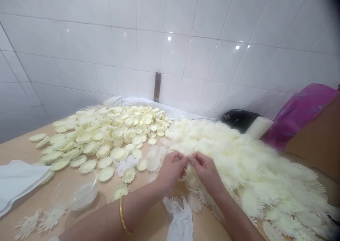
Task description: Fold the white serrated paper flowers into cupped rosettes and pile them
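Hands (187, 163) amid petal heaps (252, 166), bowl (77, 191)

Both bare forearms reaching in from the lower edge, converging toward one spot. Left hand (171, 168) knuckles up, wrist slightly bent, fingers (178, 158) curled and pinched together at the tips. Thin gold metal bangle (122, 214) around the left forearm, well back from the wrist. Right hand (205, 170) just beside the left hand, fingertips (191, 159) pinched and nearly meeting the left ones; whether anything lies between them cannot be told.
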Motion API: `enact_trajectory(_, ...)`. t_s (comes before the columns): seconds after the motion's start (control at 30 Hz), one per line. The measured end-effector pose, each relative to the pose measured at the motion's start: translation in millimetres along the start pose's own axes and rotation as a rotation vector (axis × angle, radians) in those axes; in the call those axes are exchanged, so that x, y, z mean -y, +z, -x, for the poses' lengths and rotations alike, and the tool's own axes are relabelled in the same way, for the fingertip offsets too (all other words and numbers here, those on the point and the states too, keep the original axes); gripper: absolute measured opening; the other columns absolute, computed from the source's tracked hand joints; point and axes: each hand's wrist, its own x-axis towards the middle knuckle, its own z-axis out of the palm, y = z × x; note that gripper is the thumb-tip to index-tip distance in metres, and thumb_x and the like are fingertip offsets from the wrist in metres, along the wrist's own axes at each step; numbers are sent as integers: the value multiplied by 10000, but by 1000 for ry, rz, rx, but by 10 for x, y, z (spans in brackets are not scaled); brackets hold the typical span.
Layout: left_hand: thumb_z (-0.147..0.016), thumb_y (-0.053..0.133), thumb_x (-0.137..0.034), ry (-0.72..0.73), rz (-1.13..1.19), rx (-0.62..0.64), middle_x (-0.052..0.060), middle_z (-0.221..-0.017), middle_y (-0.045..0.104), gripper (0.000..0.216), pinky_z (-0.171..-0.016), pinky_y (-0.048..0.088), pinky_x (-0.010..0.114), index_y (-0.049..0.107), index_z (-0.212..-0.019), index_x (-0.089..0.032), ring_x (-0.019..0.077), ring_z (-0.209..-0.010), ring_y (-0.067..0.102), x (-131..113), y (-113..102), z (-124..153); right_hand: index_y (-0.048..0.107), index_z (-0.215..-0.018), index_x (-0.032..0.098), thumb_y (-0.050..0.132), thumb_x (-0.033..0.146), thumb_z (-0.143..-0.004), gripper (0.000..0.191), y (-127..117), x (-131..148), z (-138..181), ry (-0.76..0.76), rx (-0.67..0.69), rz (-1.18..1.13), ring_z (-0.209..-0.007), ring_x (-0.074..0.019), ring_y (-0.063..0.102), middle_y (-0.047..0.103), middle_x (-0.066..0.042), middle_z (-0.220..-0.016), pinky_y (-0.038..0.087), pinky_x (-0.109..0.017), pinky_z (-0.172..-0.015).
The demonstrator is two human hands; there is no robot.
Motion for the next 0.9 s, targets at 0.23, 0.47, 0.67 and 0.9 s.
enact_trajectory(0.23, -683, 574, -364, 1, 69, 23, -16, -582, 507, 231, -449, 344, 202, 462, -647, -165, 75, -463, 459, 37, -33, -41, 427, -590, 174, 503, 376, -764, 277, -43, -86, 10, -3, -41, -15, -536, -98, 347, 393, 37, -555, 305, -220, -509)
enact_trajectory(0.47, -661, 607, -329, -189, 184, 149, -1, -610, 529, 211, -447, 325, 204, 500, -697, -151, 68, -432, 456, -31, 29, 23, 381, -552, 181, 537, 418, -736, 337, -61, -155, 1, 10, -128, -66, -494, -81, 306, 329, 62, -512, 281, -203, -465)
enact_trajectory(0.67, -639, 619, -242, -216, 201, 142, -19, -563, 518, 187, -441, 320, 203, 506, -768, -169, 74, -421, 453, -49, 77, 89, 391, -503, 182, 551, 488, -707, 402, -24, -148, 11, 47, -71, -153, -425, -77, 350, 372, 57, -443, 330, -208, -426)
enact_trajectory(0.9, -661, 580, -201, -148, 149, 116, -15, -537, 505, 143, -425, 321, 197, 443, -644, -162, 74, -426, 451, -52, 26, 25, 351, -468, 189, 533, 520, -710, 449, -55, -89, 35, 61, -211, -124, -383, -74, 339, 320, 66, -408, 342, -212, -402)
